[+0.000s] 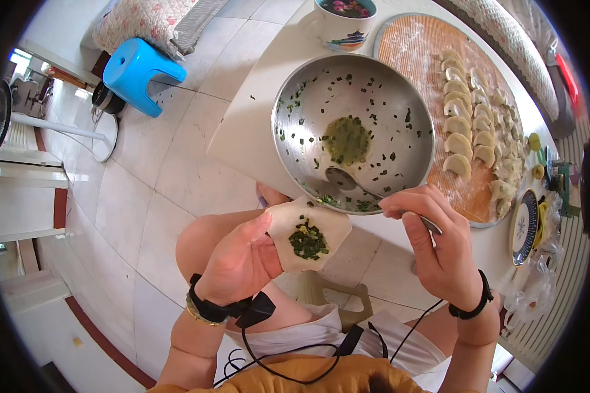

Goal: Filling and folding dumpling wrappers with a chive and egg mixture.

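A flat dough wrapper point(287, 226) lies across my left hand point(241, 260), pinched under the thumb. Chopped green filling point(308, 239) is heaped near the wrapper's middle. With my right hand point(435, 236) I grip the handle of a metal spoon point(343, 180), whose bowl rests inside a large stainless steel basin point(295, 157). Greenish liquid point(346, 140) pools at the basin's bottom, and bits of chopped greens cling to its wall. The wrapper sits just below the basin's near rim; I cannot tell whether they touch.
Rows of folded dumplings point(457, 130) lie on a floured round board point(408, 44) to the right. A mug point(346, 37) stands beyond the basin. At the table's right edge is a patterned plate point(523, 228). A blue plastic stool point(132, 69) stands on the tiled floor. Black cables point(295, 349) cross my lap.
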The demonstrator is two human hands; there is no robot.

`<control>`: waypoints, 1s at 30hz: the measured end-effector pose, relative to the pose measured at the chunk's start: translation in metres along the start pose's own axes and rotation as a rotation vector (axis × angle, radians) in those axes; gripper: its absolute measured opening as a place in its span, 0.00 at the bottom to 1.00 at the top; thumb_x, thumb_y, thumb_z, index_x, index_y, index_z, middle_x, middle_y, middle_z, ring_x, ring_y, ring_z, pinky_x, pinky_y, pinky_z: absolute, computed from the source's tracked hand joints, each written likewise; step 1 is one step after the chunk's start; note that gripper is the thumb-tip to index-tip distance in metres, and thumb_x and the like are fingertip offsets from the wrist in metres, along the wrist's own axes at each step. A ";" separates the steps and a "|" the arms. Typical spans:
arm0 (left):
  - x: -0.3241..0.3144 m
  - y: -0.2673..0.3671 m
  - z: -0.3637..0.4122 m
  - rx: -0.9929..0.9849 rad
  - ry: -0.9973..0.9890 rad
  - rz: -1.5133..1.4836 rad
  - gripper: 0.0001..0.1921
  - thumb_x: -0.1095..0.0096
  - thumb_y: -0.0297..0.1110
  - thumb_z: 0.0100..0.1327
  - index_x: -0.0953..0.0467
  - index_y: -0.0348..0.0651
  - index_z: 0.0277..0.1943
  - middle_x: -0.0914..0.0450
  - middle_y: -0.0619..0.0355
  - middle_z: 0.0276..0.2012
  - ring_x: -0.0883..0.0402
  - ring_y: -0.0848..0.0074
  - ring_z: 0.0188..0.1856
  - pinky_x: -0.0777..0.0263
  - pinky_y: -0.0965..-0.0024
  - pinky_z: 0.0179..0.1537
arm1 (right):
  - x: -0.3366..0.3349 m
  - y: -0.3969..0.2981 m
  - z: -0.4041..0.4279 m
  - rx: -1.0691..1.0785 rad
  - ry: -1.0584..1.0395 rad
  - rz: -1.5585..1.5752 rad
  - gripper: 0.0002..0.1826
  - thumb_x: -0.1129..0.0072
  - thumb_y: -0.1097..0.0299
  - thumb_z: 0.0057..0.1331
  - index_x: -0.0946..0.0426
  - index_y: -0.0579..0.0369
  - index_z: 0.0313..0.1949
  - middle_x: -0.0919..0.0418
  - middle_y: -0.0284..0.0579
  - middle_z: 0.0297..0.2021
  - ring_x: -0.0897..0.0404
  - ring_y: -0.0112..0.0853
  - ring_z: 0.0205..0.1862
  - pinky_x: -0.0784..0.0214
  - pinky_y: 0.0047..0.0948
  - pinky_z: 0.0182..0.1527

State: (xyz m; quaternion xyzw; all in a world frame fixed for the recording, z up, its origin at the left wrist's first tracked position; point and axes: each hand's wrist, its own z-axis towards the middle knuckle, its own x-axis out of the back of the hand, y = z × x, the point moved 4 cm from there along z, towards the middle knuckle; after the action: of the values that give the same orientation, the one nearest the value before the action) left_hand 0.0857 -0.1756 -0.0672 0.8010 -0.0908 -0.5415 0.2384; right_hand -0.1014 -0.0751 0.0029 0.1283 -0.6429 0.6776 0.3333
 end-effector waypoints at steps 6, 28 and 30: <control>-0.002 0.012 0.005 0.040 -0.013 0.060 0.29 0.68 0.44 0.74 0.46 0.25 0.66 0.34 0.41 0.63 0.33 0.60 0.64 0.40 0.57 0.65 | 0.004 0.004 0.000 -0.144 -0.010 0.272 0.11 0.56 0.72 0.71 0.25 0.62 0.44 0.23 0.45 0.31 0.25 0.29 0.32 0.33 0.25 0.35; -0.005 0.013 -0.001 0.048 0.029 -0.149 0.30 0.68 0.47 0.75 0.46 0.26 0.65 0.33 0.41 0.62 0.29 0.60 0.61 0.35 0.57 0.63 | -0.030 -0.022 -0.064 0.834 -0.120 -0.575 0.11 0.41 0.73 0.58 0.22 0.45 0.41 0.22 0.30 0.37 0.26 0.25 0.41 0.33 0.20 0.42; -0.010 0.014 -0.002 0.024 0.083 -0.146 0.32 0.66 0.48 0.73 0.47 0.23 0.65 0.35 0.37 0.62 0.31 0.55 0.62 0.36 0.55 0.64 | -0.033 -0.018 -0.071 0.866 -0.127 -0.639 0.11 0.41 0.73 0.58 0.22 0.42 0.41 0.22 0.29 0.37 0.26 0.24 0.41 0.35 0.18 0.43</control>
State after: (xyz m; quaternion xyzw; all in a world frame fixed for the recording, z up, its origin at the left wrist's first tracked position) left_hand 0.0854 -0.1833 -0.0513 0.8301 -0.0288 -0.5227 0.1921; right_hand -0.0479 -0.0173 -0.0128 0.4838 -0.2526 0.7365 0.3997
